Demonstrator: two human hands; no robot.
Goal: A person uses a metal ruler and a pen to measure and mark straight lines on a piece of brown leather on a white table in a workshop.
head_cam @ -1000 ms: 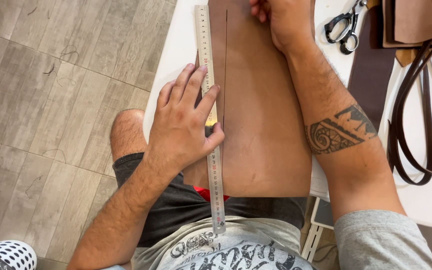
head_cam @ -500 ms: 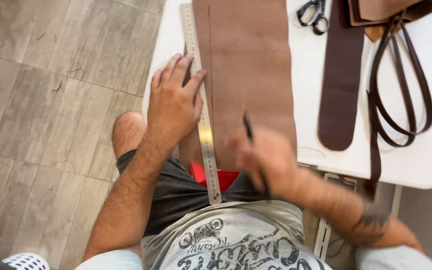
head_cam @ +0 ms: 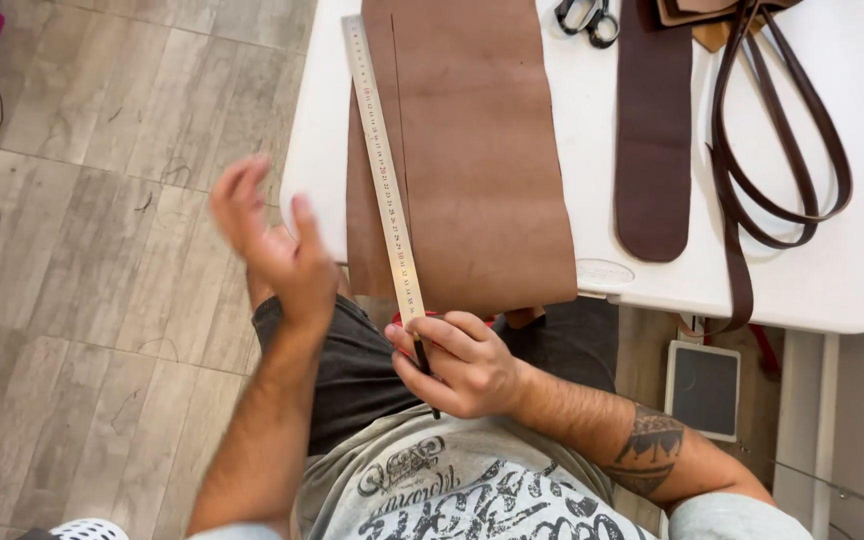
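Right hand (head_cam: pixel 462 362) closed in a tight grip at the near end of the steel ruler (head_cam: pixel 382 170), below the desk edge, over the person's lap; a thin dark tool (head_cam: pixel 424 368) pokes out under the fist — too little shows to tell what kind. Fingers curl round the ruler's end, thumb on top. Left hand (head_cam: pixel 272 245) is open, fingers spread and slightly blurred, up in the air beside the desk's left edge, holding nothing and touching nothing.

The ruler is long, narrow, silvery metal with fine markings, lying lengthwise along the left part of the brown leather sheet (head_cam: pixel 472 160) and running off the near edge toward the fist. The sheet is flat, matte, mid-brown, roughly rectangular, with a thin straight line running its length just right of the ruler; its near end hangs a little over the white desk (head_cam: pixel 852 280).

Right of the sheet, apart from it — a darker brown leather strap piece (head_cam: pixel 654 150) with a rounded near end, lying flat. Further right, thin dark leather straps (head_cam: pixel 782 150) looped in long ovals, one tail dropping over the desk edge. Black-handled scissors (head_cam: pixel 584 18) sit at the far edge, between sheet and strap piece. Floor (head_cam: pixel 102 250) is grey wood-look planks. Nothing lies between either hand and the sheet.
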